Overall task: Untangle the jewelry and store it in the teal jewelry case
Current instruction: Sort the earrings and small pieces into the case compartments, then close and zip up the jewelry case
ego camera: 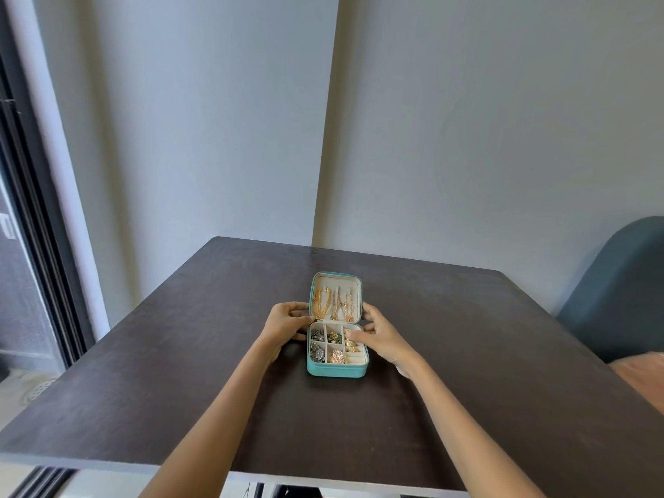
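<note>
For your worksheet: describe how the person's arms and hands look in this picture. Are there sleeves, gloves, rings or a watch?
Both forearms are bare as far as the picture shows; no sleeves are visible. The left hand and right hand wear no gloves. No watch, bracelet or ring can be seen.

No text, label, brand, number or sign can be read anywhere, neither on the teal jewelry case (337,370) nor on the dark table (179,372), the wall or the chair.
</note>
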`<action>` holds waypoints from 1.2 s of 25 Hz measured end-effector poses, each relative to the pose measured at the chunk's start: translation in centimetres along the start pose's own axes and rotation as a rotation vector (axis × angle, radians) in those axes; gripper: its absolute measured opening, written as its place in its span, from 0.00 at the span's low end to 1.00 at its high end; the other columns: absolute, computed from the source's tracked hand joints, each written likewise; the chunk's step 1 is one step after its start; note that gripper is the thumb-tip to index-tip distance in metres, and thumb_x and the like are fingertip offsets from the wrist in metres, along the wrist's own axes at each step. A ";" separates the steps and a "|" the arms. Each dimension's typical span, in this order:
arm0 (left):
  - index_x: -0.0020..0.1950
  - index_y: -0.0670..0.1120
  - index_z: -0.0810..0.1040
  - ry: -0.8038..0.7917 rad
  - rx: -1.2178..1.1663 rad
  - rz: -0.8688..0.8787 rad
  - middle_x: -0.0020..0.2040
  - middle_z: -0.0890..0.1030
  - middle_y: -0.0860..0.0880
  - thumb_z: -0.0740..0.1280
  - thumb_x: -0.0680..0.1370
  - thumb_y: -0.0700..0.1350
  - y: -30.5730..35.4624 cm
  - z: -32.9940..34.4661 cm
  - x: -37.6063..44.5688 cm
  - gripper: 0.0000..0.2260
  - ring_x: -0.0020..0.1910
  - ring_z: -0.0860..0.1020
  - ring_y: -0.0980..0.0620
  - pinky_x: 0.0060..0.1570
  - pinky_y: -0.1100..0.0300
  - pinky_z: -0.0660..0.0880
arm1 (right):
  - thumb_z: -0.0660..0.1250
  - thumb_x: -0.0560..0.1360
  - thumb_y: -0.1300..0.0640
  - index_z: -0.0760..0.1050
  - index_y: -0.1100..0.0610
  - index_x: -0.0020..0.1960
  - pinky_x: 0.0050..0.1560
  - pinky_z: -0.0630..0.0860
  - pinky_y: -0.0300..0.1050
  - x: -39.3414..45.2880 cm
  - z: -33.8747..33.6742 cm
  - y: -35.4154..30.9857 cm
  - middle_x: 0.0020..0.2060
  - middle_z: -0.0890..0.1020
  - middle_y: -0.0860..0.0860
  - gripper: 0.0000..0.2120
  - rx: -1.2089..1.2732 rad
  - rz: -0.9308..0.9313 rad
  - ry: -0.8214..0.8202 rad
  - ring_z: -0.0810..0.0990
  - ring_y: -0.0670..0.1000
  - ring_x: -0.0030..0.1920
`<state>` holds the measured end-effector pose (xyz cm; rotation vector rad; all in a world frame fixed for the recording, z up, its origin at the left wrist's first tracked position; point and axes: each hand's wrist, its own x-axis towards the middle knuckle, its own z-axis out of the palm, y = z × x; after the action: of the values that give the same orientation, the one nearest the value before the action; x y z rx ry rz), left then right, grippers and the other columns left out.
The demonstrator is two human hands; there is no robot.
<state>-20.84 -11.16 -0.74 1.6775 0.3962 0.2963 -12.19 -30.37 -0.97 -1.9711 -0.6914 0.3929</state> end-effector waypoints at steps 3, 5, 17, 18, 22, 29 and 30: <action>0.62 0.39 0.75 0.001 -0.002 0.003 0.44 0.82 0.48 0.66 0.77 0.36 0.0 0.0 -0.1 0.14 0.40 0.82 0.52 0.32 0.64 0.80 | 0.67 0.76 0.55 0.61 0.49 0.72 0.60 0.74 0.45 0.4 0.0 0.2 0.63 0.74 0.49 0.27 0.032 0.007 0.034 0.76 0.48 0.57; 0.62 0.39 0.75 0.001 -0.006 0.004 0.44 0.82 0.48 0.66 0.77 0.36 0.0 0.0 -0.1 0.14 0.40 0.82 0.52 0.32 0.64 0.80 | 0.67 0.76 0.55 0.63 0.50 0.71 0.61 0.74 0.47 0.5 0.2 0.3 0.62 0.75 0.50 0.25 0.032 0.013 0.070 0.76 0.50 0.57; 0.60 0.41 0.74 -0.043 -0.027 0.057 0.48 0.82 0.44 0.65 0.77 0.34 -0.3 -0.4 -0.1 0.12 0.43 0.82 0.50 0.37 0.59 0.81 | 0.60 0.80 0.53 0.68 0.52 0.68 0.61 0.74 0.46 0.6 0.1 -0.2 0.57 0.79 0.48 0.17 0.240 0.002 0.134 0.78 0.46 0.57; 0.59 0.42 0.74 -0.055 -0.035 0.065 0.49 0.81 0.42 0.66 0.76 0.34 -0.4 -0.5 -0.2 0.12 0.44 0.82 0.50 0.38 0.58 0.82 | 0.59 0.81 0.55 0.69 0.51 0.67 0.59 0.75 0.44 0.5 0.1 -0.3 0.56 0.80 0.48 0.15 0.267 -0.010 0.151 0.78 0.46 0.56; 0.55 0.44 0.72 -0.098 -0.056 0.087 0.53 0.79 0.42 0.67 0.75 0.33 -0.5 -1.0 -0.9 0.11 0.48 0.82 0.47 0.39 0.58 0.81 | 0.59 0.79 0.65 0.72 0.52 0.64 0.47 0.78 0.40 -0.1 0.1 -0.3 0.52 0.81 0.49 0.16 0.387 -0.053 0.173 0.81 0.47 0.48; 0.55 0.44 0.73 -0.114 -0.118 0.117 0.55 0.79 0.42 0.66 0.75 0.32 -0.6 -1.1 -2.7 0.11 0.47 0.83 0.48 0.42 0.57 0.81 | 0.65 0.76 0.65 0.75 0.54 0.63 0.51 0.79 0.46 -1.6 0.3 0.1 0.54 0.83 0.53 0.17 0.478 -0.093 0.199 0.82 0.53 0.54; 0.55 0.44 0.74 -0.116 -0.136 0.128 0.56 0.79 0.43 0.66 0.75 0.32 -0.6 -1.1 -3.2 0.11 0.47 0.83 0.49 0.42 0.58 0.81 | 0.66 0.75 0.65 0.76 0.54 0.62 0.52 0.79 0.48 -1.8 0.4 0.1 0.54 0.83 0.53 0.16 0.494 -0.099 0.211 0.82 0.53 0.54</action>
<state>-24.24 -11.48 -1.06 1.5807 0.1789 0.3117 -13.81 -31.24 -1.34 -1.4779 -0.4964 0.2600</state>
